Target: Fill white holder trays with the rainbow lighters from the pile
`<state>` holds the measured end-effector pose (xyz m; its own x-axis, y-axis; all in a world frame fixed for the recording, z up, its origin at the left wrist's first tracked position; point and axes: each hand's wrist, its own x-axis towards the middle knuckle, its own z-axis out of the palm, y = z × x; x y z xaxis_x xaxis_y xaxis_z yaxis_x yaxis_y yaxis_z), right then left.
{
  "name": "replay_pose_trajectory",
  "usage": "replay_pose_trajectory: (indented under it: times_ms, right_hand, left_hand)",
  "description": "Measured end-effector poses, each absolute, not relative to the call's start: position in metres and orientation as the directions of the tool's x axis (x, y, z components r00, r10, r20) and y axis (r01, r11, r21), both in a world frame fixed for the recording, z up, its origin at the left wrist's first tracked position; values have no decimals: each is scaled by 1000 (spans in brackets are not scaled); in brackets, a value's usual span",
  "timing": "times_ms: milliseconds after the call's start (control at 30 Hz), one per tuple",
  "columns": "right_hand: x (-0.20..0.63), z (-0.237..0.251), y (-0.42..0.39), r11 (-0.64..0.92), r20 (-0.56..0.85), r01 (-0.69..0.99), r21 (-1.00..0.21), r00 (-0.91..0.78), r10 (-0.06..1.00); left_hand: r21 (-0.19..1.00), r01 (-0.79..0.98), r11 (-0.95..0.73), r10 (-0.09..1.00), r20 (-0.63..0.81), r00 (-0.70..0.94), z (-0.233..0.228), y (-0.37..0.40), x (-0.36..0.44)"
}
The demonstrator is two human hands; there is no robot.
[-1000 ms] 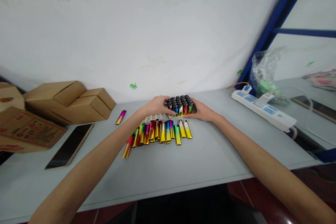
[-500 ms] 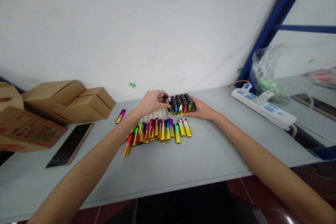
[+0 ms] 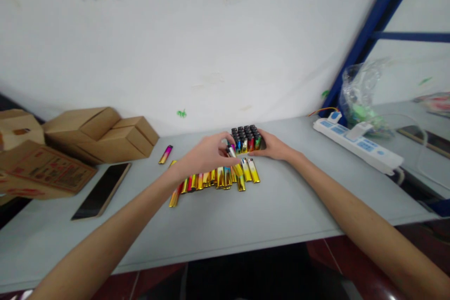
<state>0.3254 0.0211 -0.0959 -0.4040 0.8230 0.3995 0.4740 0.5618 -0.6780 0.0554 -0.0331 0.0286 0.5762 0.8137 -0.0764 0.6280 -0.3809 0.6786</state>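
My left hand (image 3: 211, 153) is closed around a lighter (image 3: 231, 151) with a silver top, held tilted just above the loose ones. Under and beside that hand lies a row of loose lighters (image 3: 220, 178) with shiny gold lower ends. Several lighters stand upright in a tight block (image 3: 245, 139), black tops up. My right hand (image 3: 272, 145) grips the block's right side, thumb in front and fingers behind. The white holed tray left of the block is mostly hidden behind my left hand.
A single purple and gold lighter (image 3: 166, 154) lies apart at left. Beyond it are a phone (image 3: 101, 192) and cardboard boxes (image 3: 101, 133). A white power strip (image 3: 358, 143) and a clear plastic bag (image 3: 358, 89) sit at right, against a blue frame (image 3: 362, 42).
My left hand has come away from the block's left edge, moving towards me over the loose lighters. It now holds a silver-topped lighter there. My right hand stays on the block.
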Motion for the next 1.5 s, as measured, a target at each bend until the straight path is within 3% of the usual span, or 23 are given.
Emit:
replay_pose_trajectory:
  times_ms: [333, 567, 800, 933, 1000, 1167, 1500]
  right_hand:
    - [325, -94, 20, 562, 395, 470, -681, -411, 822]
    - [324, -95, 21, 565, 397, 479, -672, -412, 820]
    - [323, -93, 20, 559, 393, 468, -684, -410, 823]
    - [323, -93, 21, 568, 402, 465, -679, -411, 818]
    - [323, -94, 21, 577, 411, 463, -673, -414, 812]
    - [324, -97, 22, 575, 414, 480, -662, -406, 815]
    - [324, -94, 21, 573, 409, 479, -665, -408, 816]
  left_hand:
    - [315, 755, -574, 783, -57, 619, 7, -33, 89]
    - [255, 799, -545, 812, -78, 578, -3, -36, 98]
    - [377, 804, -461, 871, 20, 490, 16, -27, 82]
    - [375, 829, -416, 908, 126, 399, 19, -2, 63]
    - [404, 811, -423, 902, 101, 420, 9, 13, 56]
    - [646, 608, -462, 818, 45, 573, -20, 42, 57]
    - [743, 567, -355, 868, 38, 494, -14, 45, 53]
